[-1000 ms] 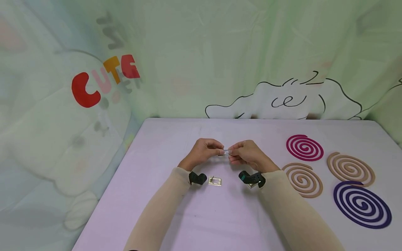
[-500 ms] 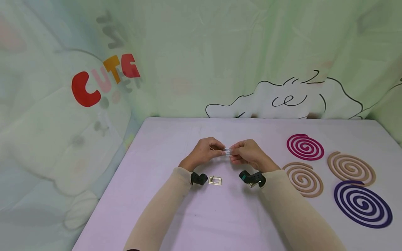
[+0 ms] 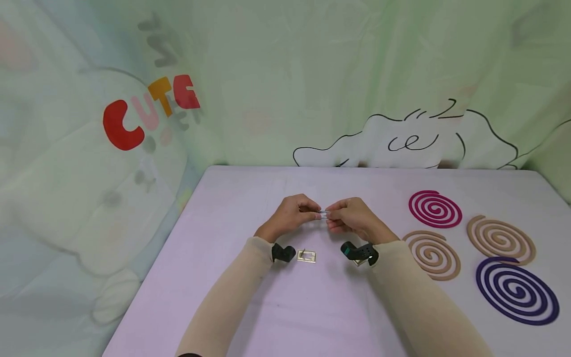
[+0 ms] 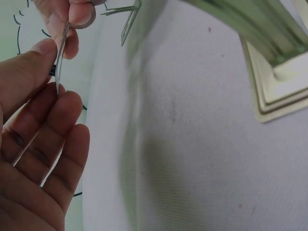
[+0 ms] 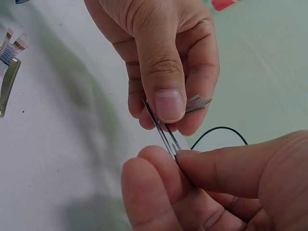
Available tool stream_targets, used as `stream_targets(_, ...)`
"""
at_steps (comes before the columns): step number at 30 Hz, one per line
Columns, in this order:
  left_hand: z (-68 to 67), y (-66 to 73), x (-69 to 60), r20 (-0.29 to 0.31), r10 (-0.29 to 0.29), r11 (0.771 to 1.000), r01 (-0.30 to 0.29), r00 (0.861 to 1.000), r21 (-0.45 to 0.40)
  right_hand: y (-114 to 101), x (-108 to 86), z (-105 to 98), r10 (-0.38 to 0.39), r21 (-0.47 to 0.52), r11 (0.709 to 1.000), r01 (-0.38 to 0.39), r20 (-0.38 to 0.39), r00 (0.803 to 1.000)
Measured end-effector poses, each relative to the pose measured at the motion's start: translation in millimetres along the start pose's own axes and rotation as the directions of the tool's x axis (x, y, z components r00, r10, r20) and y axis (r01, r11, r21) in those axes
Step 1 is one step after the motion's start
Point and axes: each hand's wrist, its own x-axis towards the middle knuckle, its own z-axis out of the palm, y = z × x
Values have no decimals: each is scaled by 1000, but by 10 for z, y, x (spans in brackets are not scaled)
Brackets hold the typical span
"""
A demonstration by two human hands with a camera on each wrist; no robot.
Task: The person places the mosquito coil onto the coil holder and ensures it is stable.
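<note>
Both hands meet above the middle of the table over a thin silver metal coil stand (image 5: 162,132). My left hand (image 3: 287,215) pinches one end between thumb and fingertips; its other fingers are loosely bent in the left wrist view. The opposite end is pinched by my right hand (image 3: 354,218), thumb against fingers. Narrow strips run side by side between the hands in the right wrist view, and a bent prong (image 5: 198,106) sticks out beside the left thumb. Whether this is one stand or more, I cannot tell. Fingers hide much of it.
A gold rectangular coil stand (image 3: 306,262) lies near the left wrist. Another metal stand (image 3: 359,263) is partly hidden beneath the right wrist camera. On the right lie a magenta mosquito coil (image 3: 435,210), two tan coils, including a tan coil (image 3: 431,256), and a dark blue coil (image 3: 517,290).
Both hands stay in nearly the same place and keep their pinch. The metal piece between them has turned slightly, so its strips show at a different angle.
</note>
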Motion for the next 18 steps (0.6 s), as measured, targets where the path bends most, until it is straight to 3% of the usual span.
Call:
stream_targets(10, 6, -18, 1, -14, 9, 1000, -10, 1000, -26, 2, 3, -6, 2, 3, 1000, -2, 0, 1000)
stream_targets(18, 2, -41, -9, -23, -5, 993, 2, 1000, -120, -19, -20, -11, 1, 14, 1000, -1, 12, 1000)
